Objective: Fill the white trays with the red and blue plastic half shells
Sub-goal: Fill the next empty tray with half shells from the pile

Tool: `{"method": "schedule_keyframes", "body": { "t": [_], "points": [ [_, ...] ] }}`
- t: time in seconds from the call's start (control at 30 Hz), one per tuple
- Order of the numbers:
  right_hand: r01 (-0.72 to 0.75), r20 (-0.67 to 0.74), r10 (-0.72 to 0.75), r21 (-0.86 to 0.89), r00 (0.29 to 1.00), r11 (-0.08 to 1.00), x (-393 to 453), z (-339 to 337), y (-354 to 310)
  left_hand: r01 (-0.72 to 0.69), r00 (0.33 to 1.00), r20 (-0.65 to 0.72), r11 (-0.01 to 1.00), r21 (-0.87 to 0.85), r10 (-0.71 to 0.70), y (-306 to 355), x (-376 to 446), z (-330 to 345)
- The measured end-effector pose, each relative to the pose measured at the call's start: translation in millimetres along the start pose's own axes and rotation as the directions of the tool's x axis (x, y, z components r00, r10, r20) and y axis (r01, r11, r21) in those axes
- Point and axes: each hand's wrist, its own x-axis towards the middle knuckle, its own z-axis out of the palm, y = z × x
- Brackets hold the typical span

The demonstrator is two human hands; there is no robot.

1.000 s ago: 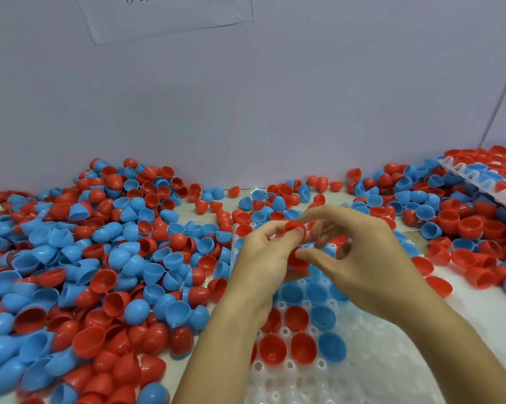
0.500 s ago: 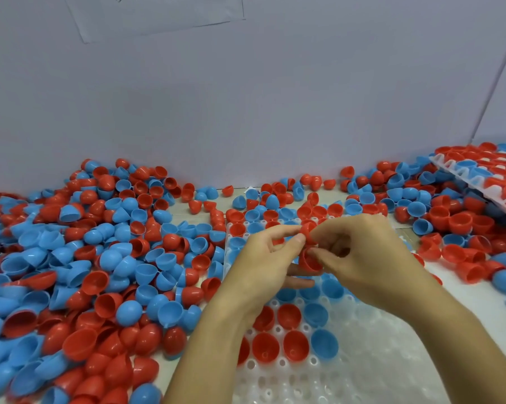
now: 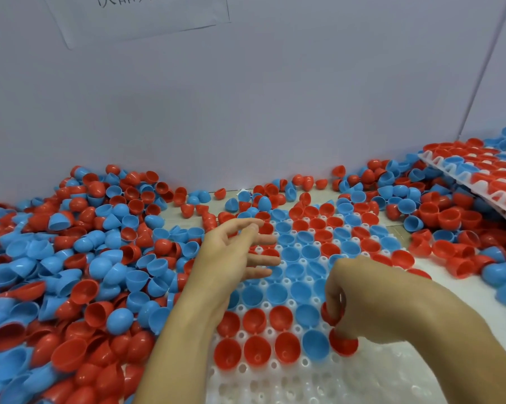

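Two glossy red half shells under right-hand fingers

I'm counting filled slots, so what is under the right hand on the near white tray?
Two red half shells show under the right hand, gripped by its fingers over the white tray. The palm covers the slots beneath, so their contents cannot be seen.

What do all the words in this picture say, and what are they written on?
Only one text shows: dark handwritten characters on the white paper sheet stuck to the wall. The top edge of the picture cuts them off, so they cannot be read.
Red and blue half shells: no writing visible.
White tray: no writing visible.
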Motion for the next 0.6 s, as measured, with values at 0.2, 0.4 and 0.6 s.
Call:
{"method": "schedule_keyframes", "body": {
  "t": [0.2,0.4,0.6],
  "points": [
    [0.054,0.036,-0.056,0.055,0.998,0.997,-6,-11,8,0.016,0.999,-0.038,1.0,-0.01,-0.017,-1,0,0],
    [0.214,0.007,-0.22,0.199,0.975,0.956,-2,-14,16,-0.032,0.985,-0.168,0.999,0.032,0.037,-1,6,-1],
    [0.187,-0.003,-0.192,0.233,0.981,0.954,3,-8,19,-0.119,0.958,-0.187,0.895,0.43,0.217,21,38,0]
  ]
}}
